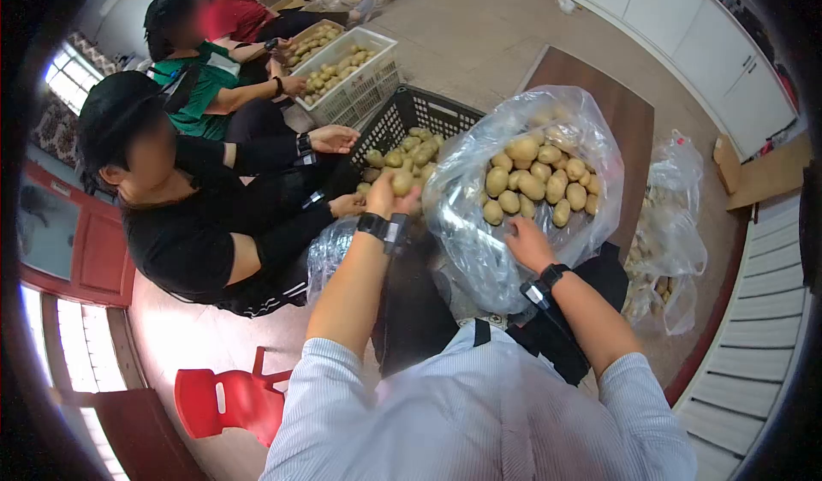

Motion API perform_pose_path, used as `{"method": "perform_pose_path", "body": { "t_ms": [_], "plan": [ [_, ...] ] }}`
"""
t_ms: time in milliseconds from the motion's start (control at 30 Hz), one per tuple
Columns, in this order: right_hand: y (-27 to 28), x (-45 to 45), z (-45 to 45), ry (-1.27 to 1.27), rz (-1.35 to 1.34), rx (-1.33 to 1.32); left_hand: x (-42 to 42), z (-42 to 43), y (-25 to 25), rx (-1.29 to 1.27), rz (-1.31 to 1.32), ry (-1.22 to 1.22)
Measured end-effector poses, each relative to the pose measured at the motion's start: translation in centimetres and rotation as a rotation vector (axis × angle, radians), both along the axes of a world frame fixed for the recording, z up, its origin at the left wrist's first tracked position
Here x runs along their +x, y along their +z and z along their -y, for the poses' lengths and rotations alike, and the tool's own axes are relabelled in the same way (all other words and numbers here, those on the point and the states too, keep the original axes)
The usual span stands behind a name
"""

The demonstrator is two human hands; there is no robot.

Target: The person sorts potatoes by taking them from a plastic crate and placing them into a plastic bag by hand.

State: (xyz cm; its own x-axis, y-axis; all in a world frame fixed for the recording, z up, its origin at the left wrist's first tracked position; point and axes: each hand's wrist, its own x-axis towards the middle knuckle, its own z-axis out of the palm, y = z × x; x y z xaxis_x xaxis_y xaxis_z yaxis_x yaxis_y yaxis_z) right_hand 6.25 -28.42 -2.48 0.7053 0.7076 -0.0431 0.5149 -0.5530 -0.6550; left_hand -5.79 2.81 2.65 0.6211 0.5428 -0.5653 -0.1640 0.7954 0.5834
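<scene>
My left hand [390, 200] is closed around a potato [402, 181] at the near side of a black perforated crate [441, 107]. More potatoes [411, 150] lie inside that crate. My right hand [531, 245] is at the near side of a large clear plastic bag [467, 215], its fingers apart and close to the potatoes [533, 187] in it. No potato shows in the right hand. The bag stands with its mouth wide and its rim spread outward. Each of my wrists wears a black band with a small device.
Left of the crate sits a co-worker in black [193, 241], hands by its edge. Farther back, others sit by a white crate [377, 48] of potatoes. A brown table [629, 108] lies behind the bag, filled bags [676, 198] at right, a red chair [235, 400] lower left.
</scene>
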Motion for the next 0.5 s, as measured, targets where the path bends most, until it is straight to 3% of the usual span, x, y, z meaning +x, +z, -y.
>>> {"method": "perform_pose_path", "body": {
  "t_ms": [200,267,400,467,500],
  "plan": [
    [1.6,0.3,-2.4,0.06,0.23,-0.009,-0.1,-2.7,-2.4,-0.065,-0.196,0.018],
    [1.6,0.5,-3.3,0.062,0.446,0.021,0.1,-2.5,-2.2,-0.046,-0.191,0.038],
    [1.6,1.1,-4.4,0.137,0.449,-0.106,0.3,-2.2,-2.1,-0.094,-0.269,0.111],
    [1.3,1.2,-4.8,0.189,0.482,-0.121,0.1,-2.2,-2.7,0.147,-0.259,0.05],
    [1.0,1.3,-4.9,0.188,0.481,-0.121,0.1,-2.2,-2.4,0.148,-0.26,0.049]
  ]
}}
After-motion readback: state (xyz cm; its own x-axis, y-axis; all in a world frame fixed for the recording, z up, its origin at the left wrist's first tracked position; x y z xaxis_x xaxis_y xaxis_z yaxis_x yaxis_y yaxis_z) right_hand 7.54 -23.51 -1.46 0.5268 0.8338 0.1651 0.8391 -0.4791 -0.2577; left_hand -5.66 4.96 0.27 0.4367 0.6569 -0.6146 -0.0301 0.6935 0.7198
